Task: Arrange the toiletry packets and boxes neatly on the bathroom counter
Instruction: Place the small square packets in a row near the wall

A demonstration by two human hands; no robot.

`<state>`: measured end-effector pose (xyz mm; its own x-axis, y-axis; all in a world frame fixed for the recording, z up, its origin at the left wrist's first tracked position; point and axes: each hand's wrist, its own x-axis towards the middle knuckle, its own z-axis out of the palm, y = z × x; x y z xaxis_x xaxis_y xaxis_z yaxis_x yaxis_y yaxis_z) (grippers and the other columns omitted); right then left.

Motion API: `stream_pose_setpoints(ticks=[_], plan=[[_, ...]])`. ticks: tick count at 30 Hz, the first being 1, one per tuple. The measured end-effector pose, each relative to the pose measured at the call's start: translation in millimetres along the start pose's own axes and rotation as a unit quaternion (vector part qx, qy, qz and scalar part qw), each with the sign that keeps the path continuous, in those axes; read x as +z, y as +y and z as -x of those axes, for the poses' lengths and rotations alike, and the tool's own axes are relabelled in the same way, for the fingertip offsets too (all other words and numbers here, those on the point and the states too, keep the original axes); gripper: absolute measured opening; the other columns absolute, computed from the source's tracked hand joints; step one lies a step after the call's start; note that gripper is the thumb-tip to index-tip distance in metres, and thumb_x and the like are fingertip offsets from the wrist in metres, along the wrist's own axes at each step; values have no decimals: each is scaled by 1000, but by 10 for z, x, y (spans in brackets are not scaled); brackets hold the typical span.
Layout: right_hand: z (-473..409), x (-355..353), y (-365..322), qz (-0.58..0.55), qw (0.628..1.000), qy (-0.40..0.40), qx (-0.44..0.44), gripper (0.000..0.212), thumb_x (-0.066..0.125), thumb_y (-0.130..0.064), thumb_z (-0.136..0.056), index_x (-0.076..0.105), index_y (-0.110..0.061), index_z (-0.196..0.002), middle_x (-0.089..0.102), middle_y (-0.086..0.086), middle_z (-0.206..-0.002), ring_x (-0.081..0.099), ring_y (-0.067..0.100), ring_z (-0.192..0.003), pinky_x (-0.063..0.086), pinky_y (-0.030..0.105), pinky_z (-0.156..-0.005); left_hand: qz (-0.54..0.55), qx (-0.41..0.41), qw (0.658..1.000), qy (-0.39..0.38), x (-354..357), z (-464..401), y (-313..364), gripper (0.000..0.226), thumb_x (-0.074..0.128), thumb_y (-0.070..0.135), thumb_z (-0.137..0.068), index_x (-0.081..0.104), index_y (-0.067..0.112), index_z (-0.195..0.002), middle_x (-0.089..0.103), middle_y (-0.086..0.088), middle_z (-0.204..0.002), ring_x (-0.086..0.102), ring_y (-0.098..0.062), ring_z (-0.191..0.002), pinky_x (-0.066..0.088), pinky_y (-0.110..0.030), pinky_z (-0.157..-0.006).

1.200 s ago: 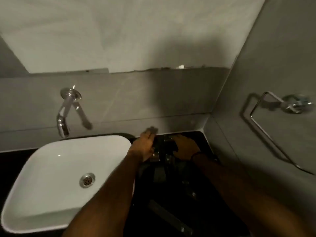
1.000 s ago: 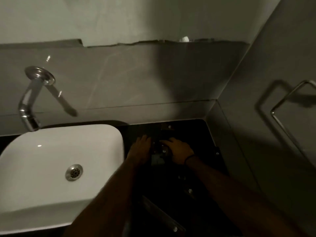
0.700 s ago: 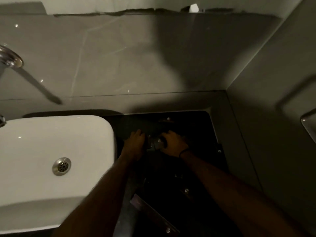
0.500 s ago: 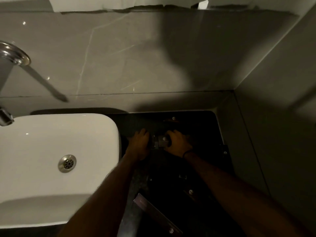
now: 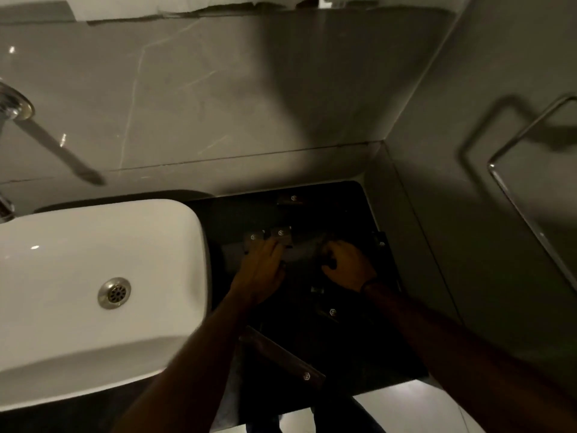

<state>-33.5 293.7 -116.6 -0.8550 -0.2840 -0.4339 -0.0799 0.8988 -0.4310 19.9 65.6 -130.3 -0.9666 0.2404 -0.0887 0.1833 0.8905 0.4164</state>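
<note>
Several dark toiletry packets and boxes with small round logos lie on the black counter (image 5: pixel 390 345) to the right of the basin. Two small boxes (image 5: pixel 271 237) stand side by side just beyond my left hand (image 5: pixel 260 273), whose fingertips rest flat against them. My right hand (image 5: pixel 348 267) is curled over a dark packet (image 5: pixel 304 250) that lies between the two hands. Another small box (image 5: pixel 290 199) sits by the back wall. One packet (image 5: pixel 331 312) lies nearer me, and a long flat packet (image 5: pixel 282 357) lies aslant near the front edge. The dim light hides details.
A white basin (image 5: pixel 93 282) with a metal drain fills the left. A chrome tap (image 5: pixel 12 110) comes out of the back wall. A chrome towel ring (image 5: pixel 530 182) hangs on the right wall. The counter's front edge (image 5: pixel 343 398) drops to a pale floor.
The view has tilted down and back, so the floor now shows. My hands have moved apart; the left now rests flat against two small boxes and the right stays curled over a packet.
</note>
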Motion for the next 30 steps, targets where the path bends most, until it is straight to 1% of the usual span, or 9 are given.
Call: stream_pose_setpoints(ticks=[3, 8, 11, 14, 18, 22, 25, 28, 30], plan=[[390, 5, 239, 10, 1000, -9, 21, 41, 69, -25, -81, 59, -10, -117, 61, 12, -120, 60, 29, -110, 53, 41, -91, 41, 48, 994, -91, 161, 99, 281, 43, 57, 29, -91, 46, 17, -131, 50, -8, -138, 52, -24, -120, 43, -36, -100], [744, 25, 506, 54, 996, -59, 44, 41, 69, -15, -79, 58, -11, -118, 58, 13, -124, 58, 30, -112, 52, 38, -91, 35, 75, 987, -141, 367, 127, 513, 41, 59, 22, -90, 49, 16, -130, 52, -10, -135, 53, -29, -120, 47, -42, -99], [893, 86, 601, 76, 993, -75, 47, 40, 67, -8, -79, 57, -9, -117, 57, 14, -125, 57, 33, -114, 50, 43, -94, 17, 60, 989, -132, 469, 130, 611, 40, 61, 19, -89, 51, 13, -128, 53, -12, -134, 52, -32, -120, 46, -42, -97], [971, 141, 657, 74, 994, -74, 44, 35, 63, -4, -82, 56, -10, -116, 58, 14, -123, 58, 33, -112, 51, 42, -93, 35, 38, 992, -114, 544, 128, 641, 36, 62, 17, -89, 54, 13, -123, 56, -11, -130, 54, -31, -116, 46, -41, -93], [929, 118, 667, 50, 997, -21, 53, 23, 52, -1, -87, 57, -9, -108, 63, 15, -106, 62, 33, -96, 50, 37, -78, 127, -5, 988, -84, 577, 89, 624, 29, 66, 10, -84, 59, 14, -113, 59, -8, -120, 59, -27, -108, 51, -37, -89], [767, -2, 623, 39, 999, -4, 28, 28, 63, -1, -80, 54, -11, -104, 62, 9, -101, 62, 27, -91, 47, 33, -67, 179, -62, 980, -67, 502, -64, 533, 42, 68, 6, -82, 56, 13, -122, 54, -9, -130, 55, -26, -118, 48, -38, -101], [779, -84, 629, 86, 995, -38, 42, 18, 65, -9, -81, 55, -10, -96, 62, 13, -104, 63, 31, -94, 53, 38, -73, 166, -70, 982, -62, 463, -173, 489, 43, 69, 7, -82, 56, 11, -123, 50, -12, -134, 52, -28, -121, 46, -39, -103], [914, -80, 691, 141, 982, -91, 86, 17, 66, -14, -84, 58, -9, -98, 59, 18, -115, 61, 36, -105, 52, 38, -82, 163, -73, 981, -72, 470, -196, 495, 42, 70, 9, -82, 55, 13, -122, 48, -11, -134, 51, -28, -121, 46, -42, -102], [1015, 0, 746, 147, 979, -105, 96, 21, 64, -16, -86, 58, -9, -106, 56, 20, -122, 58, 38, -111, 50, 39, -88, 160, -72, 981, -77, 480, -192, 516, 39, 69, 10, -83, 55, 14, -119, 49, -10, -131, 53, -27, -117, 49, -40, -98]])
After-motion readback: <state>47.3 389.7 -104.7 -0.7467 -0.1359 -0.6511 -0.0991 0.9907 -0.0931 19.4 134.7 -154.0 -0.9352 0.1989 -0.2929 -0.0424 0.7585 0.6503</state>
